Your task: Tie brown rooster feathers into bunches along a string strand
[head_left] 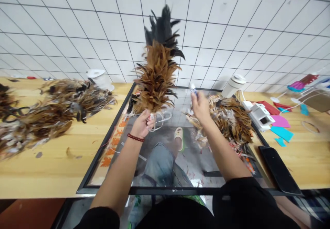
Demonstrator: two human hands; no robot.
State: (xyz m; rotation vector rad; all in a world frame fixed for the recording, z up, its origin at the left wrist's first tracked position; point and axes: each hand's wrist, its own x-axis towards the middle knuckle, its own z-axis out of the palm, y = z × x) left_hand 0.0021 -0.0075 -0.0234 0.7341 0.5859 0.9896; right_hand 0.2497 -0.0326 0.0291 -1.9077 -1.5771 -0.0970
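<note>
My left hand (pixel 144 123), with a dark red bead bracelet at the wrist, is closed round the lower end of a feather duster (pixel 157 74). Brown feathers cover its lower part and black ones form the top; it stands upright before the tiled wall. A white cord (pixel 161 122) loops beside the fingers. In my right hand (pixel 201 107), fingers wrapped, is a small white and blue tube (pixel 193 89) with a white tip, probably glue, slightly blurred. Under the right forearm lies a pile of brown and white feathers (pixel 232 117) on the glass panel (pixel 165 167).
More feather bundles (pixel 43 124) cover the wooden table (pixel 38 174) at left. Beside the right pile stand a white lidded cup (pixel 233 86) and a white power strip (pixel 260 115). A black phone (pixel 279 169) and coloured scraps (pixel 282 133) lie at right.
</note>
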